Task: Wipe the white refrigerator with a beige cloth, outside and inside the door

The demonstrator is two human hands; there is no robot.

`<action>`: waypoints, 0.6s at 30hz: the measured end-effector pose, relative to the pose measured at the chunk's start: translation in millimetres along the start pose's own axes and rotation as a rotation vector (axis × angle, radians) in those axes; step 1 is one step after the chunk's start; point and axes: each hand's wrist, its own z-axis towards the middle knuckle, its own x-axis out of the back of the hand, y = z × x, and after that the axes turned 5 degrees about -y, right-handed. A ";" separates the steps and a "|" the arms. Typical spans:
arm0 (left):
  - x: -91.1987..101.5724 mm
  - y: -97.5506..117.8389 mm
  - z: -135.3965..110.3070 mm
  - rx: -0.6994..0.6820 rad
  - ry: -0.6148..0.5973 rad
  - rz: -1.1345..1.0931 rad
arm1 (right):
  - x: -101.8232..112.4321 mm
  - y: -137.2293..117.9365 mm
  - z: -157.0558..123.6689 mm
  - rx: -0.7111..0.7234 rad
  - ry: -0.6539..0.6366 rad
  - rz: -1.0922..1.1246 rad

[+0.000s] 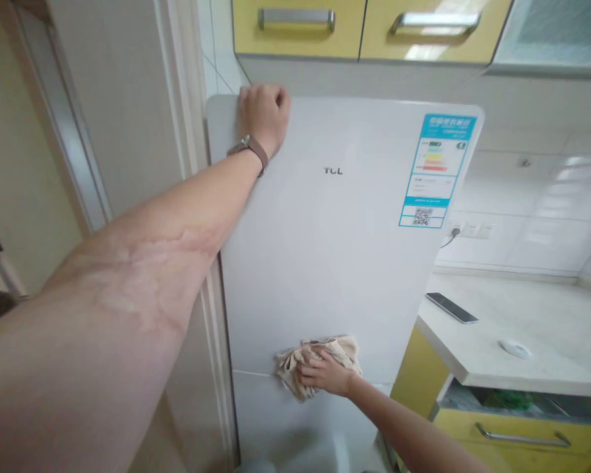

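Note:
A white refrigerator (325, 263) with a TCL logo stands upright before me. My left hand (264, 118), with a watch on its wrist, is closed at the top left corner of the door, its fingers curled over the upper edge and their tips hidden. Lower down, my right hand (328, 373) presses a crumpled beige patterned cloth (345, 351) against the door front. The cloth lies by the seam between the upper and lower doors, its folds bunched under my fingers. A blue and white energy label (431, 184) is stuck at the upper right of the door.
Yellow cabinets with a metal handle (295, 20) hang above. On the right, a white counter (532, 315) carries a phone (452, 307) and a white mouse-like object (515, 348). Below it is a yellow drawer (522, 453). A door frame (187, 92) borders the refrigerator's left side.

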 end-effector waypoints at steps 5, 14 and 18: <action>-0.2 -6.1 -10.2 -0.037 -0.046 -0.060 | 92.3 130.9 92.9 -0.124 0.048 -0.189; 25.9 -10.8 -7.8 -0.133 -0.202 -0.041 | 289.0 352.5 169.6 -0.676 -0.004 -0.292; 48.6 -28.8 8.8 -0.108 -0.323 0.034 | 329.2 392.6 182.8 -0.765 0.046 -0.306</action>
